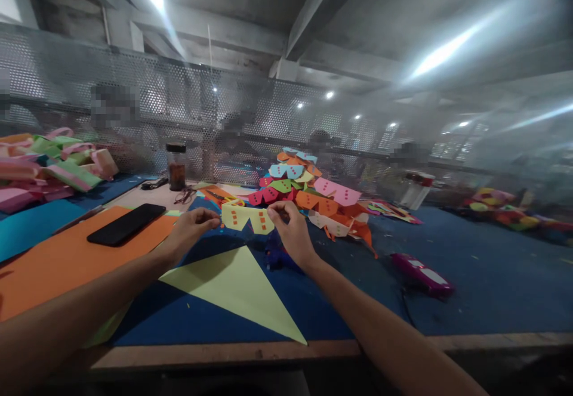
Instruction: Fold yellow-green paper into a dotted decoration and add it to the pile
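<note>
My right hand (292, 232) pinches the right end of a pale yellow paper cutout (247, 222). The cutout has a notched lower edge and small orange squares on both halves. My left hand (192, 229) is closed, thumb and finger together, right by the cutout's left end; I cannot tell whether it touches. Below lies a pale yellow paper triangle (237, 282) on the blue tabletop. Just behind, a heap of folded paper shapes (290, 187) in orange, pink, green and light blue carries similar small squares. Something dark blue (280, 253) is partly hidden by my right hand.
On orange paper (54, 259) at left rests a black phone (128, 224). A jar (176, 166) stands behind it. Pink and green folded strips (58, 166) fill the far left. At right lies a purple corded device (422, 275). A perforated metal screen (188, 104) runs behind.
</note>
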### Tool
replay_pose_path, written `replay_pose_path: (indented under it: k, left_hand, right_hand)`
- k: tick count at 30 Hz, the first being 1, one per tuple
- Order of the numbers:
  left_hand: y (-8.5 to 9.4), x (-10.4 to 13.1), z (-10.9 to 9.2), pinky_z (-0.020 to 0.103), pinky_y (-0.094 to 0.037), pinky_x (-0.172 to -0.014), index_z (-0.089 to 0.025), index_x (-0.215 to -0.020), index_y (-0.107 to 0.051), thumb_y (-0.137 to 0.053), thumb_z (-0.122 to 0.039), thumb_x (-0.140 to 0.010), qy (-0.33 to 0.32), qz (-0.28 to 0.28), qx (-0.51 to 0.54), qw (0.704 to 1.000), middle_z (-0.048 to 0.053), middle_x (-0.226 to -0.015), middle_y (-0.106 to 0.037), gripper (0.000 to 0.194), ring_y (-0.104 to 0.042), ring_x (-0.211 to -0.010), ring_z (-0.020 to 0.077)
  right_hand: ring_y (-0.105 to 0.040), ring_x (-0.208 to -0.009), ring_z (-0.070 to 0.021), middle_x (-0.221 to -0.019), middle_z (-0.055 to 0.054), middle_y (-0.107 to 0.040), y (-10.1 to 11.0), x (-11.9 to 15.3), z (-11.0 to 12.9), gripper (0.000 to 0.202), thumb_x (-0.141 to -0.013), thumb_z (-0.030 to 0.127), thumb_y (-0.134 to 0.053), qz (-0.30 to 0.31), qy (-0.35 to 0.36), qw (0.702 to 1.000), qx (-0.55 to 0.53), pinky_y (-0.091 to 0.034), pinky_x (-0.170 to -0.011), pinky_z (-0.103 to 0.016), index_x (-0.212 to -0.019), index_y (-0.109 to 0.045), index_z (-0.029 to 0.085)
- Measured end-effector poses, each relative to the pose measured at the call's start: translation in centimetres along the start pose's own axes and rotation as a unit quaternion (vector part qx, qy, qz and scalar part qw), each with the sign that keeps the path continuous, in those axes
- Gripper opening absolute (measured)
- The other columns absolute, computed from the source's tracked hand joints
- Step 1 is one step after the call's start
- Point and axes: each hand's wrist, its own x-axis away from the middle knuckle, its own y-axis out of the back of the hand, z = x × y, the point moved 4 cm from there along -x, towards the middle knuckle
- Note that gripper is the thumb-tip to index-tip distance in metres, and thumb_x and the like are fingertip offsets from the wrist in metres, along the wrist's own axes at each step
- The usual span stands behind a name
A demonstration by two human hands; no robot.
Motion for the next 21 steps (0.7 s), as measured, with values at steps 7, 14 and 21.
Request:
replay_pose_path:
  k: [7, 14, 21]
  left_hand:
    - [-0.1, 0.1, -0.2, 0.03, -0.048, -0.072, -0.022, -0.071, -0.07, -0.079, -0.046, -0.061, -0.005, 0.01, -0.002, 1.0, 0.002, -0.073, -0.072, 0.027, -0.066, -0.074, 0.0206]
    - [-0.3, -0.1, 0.1, 0.03, -0.048, -0.071, -0.021, -0.071, -0.07, -0.081, -0.05, -0.058, -0.001, 0.011, 0.001, 1.0, 0.002, -0.071, -0.071, 0.034, -0.065, -0.071, 0.0195]
    - [-0.2, 0.1, 0.0, 0.031, -0.048, -0.068, -0.022, -0.07, -0.071, -0.083, -0.052, -0.058, -0.006, 0.012, -0.011, 1.0, 0.003, -0.07, -0.072, 0.035, -0.065, -0.071, 0.0215]
  right_hand:
    - [-0.066, -0.086, -0.0221, -0.093, -0.007, -0.07, 1.4, -1.5, -0.1, 0.025, -0.091, 0.045, -0.057, -0.016, 0.002, 1.0, 0.006, -0.056, -0.082, -0.037, -0.089, -0.064, 0.022]
    - [-0.066, -0.086, -0.0218, -0.094, -0.006, -0.07, 5.1, -4.3, -1.0, 0.027, -0.086, 0.047, -0.061, -0.05, 0.015, 0.998, 0.042, -0.054, -0.083, -0.038, -0.089, -0.065, 0.021]
    - [-0.065, -0.085, -0.0224, -0.093, -0.008, -0.071, 10.2, -8.0, -2.5, 0.027, -0.083, 0.047, -0.062, -0.115, 0.033, 0.988, 0.093, -0.052, -0.085, -0.04, -0.085, -0.066, 0.02]
